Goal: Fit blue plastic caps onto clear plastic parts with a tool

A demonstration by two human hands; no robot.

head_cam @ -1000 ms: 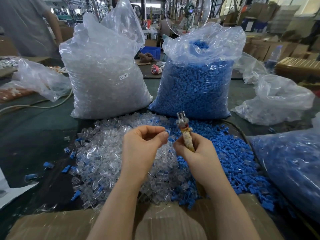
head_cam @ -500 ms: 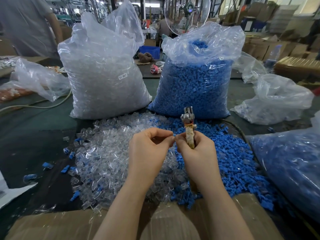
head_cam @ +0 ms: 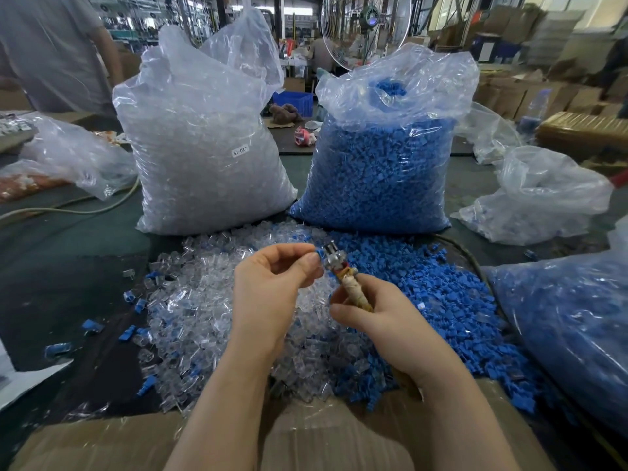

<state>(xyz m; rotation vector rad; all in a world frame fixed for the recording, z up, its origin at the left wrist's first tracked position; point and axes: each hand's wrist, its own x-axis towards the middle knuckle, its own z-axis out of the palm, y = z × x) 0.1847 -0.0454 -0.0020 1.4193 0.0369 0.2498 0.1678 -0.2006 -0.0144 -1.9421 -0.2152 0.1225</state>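
Tall bags wall off the piles' far side.

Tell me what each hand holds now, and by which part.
The right hand grips the tool by its wrapped handle. The left hand pinches a blue cap in its fingers against the tool's metal head.

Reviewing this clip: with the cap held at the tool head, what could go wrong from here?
The left hand pinches the blue cap right against the tool head, so its fingertips could get nipped. The right hand holds the wrapped handle low, so the head may wobble and misalign. A dropped cap would vanish into the loose piles.
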